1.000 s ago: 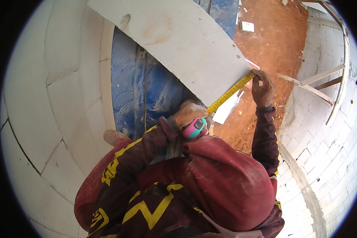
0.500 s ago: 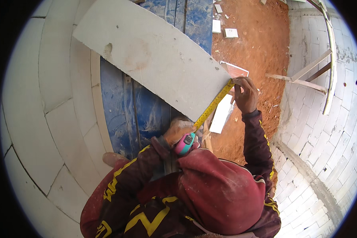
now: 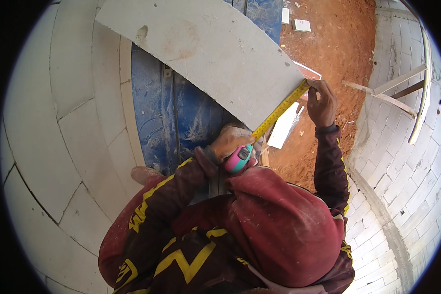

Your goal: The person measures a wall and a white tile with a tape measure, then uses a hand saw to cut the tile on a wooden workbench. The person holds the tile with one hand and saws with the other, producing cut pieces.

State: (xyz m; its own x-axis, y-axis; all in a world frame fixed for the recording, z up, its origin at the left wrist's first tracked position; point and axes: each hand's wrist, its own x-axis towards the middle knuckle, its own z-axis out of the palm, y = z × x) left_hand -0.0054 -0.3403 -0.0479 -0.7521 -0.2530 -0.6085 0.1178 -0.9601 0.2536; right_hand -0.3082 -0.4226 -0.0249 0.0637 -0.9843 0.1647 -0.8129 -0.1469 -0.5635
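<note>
A long pale grey board (image 3: pixel 201 59), chipped and stained, lies diagonally over blue dusty panels (image 3: pixel 152 117). Along its lower right end stretches a yellow tape blade (image 3: pixel 279 110). My left hand (image 3: pixel 230 139) grips the pink and turquoise tape measure case (image 3: pixel 238 158) at the board's near corner; some of its fingers are hidden behind the case and tape. My right hand (image 3: pixel 321 100) is closed on the blade's far end at the board's other corner, with thumb and forefinger against it.
A block wall (image 3: pixel 68 147) curves along the left, another (image 3: pixel 397 166) along the right, with timber braces (image 3: pixel 399 78). Reddish soil (image 3: pixel 338 54) holds white offcuts (image 3: pixel 301 25) and a white piece (image 3: pixel 282 130) below the board.
The whole view has shifted about, left and down half a second ago and back right and up now. Both hands keep the tape stretched along the same board end.
</note>
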